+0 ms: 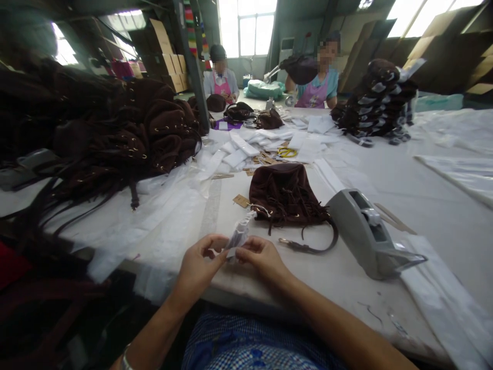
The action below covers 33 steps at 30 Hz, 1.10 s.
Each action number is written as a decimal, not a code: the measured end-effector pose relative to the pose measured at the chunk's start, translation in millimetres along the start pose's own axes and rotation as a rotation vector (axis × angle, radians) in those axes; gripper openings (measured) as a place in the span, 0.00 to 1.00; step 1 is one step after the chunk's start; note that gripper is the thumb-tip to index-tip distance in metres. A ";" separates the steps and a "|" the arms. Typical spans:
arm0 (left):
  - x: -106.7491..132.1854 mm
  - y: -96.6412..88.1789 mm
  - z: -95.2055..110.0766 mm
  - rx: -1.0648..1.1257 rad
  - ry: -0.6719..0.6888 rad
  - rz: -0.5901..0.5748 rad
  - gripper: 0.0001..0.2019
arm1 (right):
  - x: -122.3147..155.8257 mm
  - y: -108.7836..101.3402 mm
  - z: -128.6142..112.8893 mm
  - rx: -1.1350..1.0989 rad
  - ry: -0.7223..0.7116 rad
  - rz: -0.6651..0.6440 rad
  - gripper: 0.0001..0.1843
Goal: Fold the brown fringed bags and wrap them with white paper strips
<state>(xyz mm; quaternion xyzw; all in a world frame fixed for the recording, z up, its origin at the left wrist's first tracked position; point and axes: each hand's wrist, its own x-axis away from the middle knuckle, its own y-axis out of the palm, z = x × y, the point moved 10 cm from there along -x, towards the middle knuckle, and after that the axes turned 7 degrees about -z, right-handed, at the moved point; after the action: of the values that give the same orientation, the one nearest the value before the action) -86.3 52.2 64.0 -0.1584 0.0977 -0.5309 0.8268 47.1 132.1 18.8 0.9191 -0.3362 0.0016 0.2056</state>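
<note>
Both hands meet at the table's near edge around a strip of clear plastic wrap [239, 232]. My left hand [201, 257] pinches it from the left. From the right, the fingers of my right hand [264, 257] press on its lower end. The wrap seems to cover a strap that leads up toward a dark brown drawstring bag [283, 192], though what lies inside is unclear. A cardboard hang tag [241, 201] on a white string lies at the bag's left side. The bag's strap with a buckle [295, 245] curls out in front on the right.
A grey tape dispenser [362, 231] stands right of the bag. Brown bags [154, 123] are heaped at left, with a wrapped stack [379, 97] at back right. White packets [241, 146] and yellow-handled scissors [287, 152] lie beyond. Two people in pink aprons [314, 95] work across the table.
</note>
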 end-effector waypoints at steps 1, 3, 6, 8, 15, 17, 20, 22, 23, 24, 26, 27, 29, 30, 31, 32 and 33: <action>0.2 0.2 -0.9 -0.011 -0.009 0.013 0.15 | -1.4 -1.0 -2.0 0.039 -0.021 0.011 0.18; 0.9 1.5 -0.6 -0.013 -0.014 0.035 0.13 | -3.6 -1.6 -5.0 0.098 -0.063 0.018 0.18; 3.6 2.5 3.0 -0.027 0.004 0.080 0.12 | -4.6 -1.6 -8.1 0.160 -0.107 0.020 0.18; 6.9 2.5 4.9 -0.040 0.014 0.106 0.13 | -3.5 -3.3 -11.1 0.204 -0.134 0.043 0.17; 16.4 14.1 7.2 0.109 0.022 0.017 0.18 | 2.0 -5.4 -11.8 0.234 -0.161 0.108 0.17; 17.0 12.1 5.2 0.106 0.011 0.037 0.17 | 3.3 -4.5 -10.3 0.213 -0.156 0.121 0.17; 16.2 5.9 1.2 0.083 0.010 0.093 0.14 | 3.5 -0.8 -9.1 0.183 -0.140 0.112 0.18; 14.6 5.1 1.1 0.059 0.029 0.094 0.14 | 3.1 2.0 -8.9 0.172 -0.128 0.101 0.18; 14.0 4.6 1.8 0.035 0.038 0.096 0.14 | 3.2 2.8 -9.1 0.174 -0.127 0.104 0.18; 13.6 4.1 2.9 0.003 0.045 0.101 0.13 | 3.6 3.0 -9.9 0.183 -0.134 0.119 0.18; 13.6 2.4 6.7 -0.073 0.063 0.128 0.12 | 5.4 2.2 -13.3 0.225 -0.175 0.181 0.18; 14.1 0.8 9.6 -0.117 0.077 0.154 0.12 | 6.6 1.9 -14.9 0.245 -0.200 0.222 0.17; 16.2 -3.4 17.3 -0.210 0.123 0.231 0.11 | 7.9 3.3 -15.5 0.243 -0.240 0.289 0.17; 17.9 -5.3 21.5 -0.249 0.154 0.274 0.11 | 7.6 4.6 -14.4 0.217 -0.249 0.313 0.17; 19.5 -6.4 25.6 -0.285 0.188 0.310 0.12 | 6.6 6.1 -12.6 0.181 -0.251 0.331 0.18; 21.0 -6.2 29.2 -0.316 0.221 0.333 0.13 | 5.4 7.7 -11.2 0.142 -0.254 0.345 0.18; 22.2 -4.4 32.3 -0.344 0.253 0.341 0.14 | 4.2 9.1 -10.4 0.108 -0.257 0.356 0.19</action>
<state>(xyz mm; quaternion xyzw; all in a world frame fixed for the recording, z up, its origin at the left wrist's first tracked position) -70.2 35.4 95.8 -0.2103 0.3141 -0.3752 0.8463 46.2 127.2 32.3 0.8475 -0.5160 -0.0611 0.1082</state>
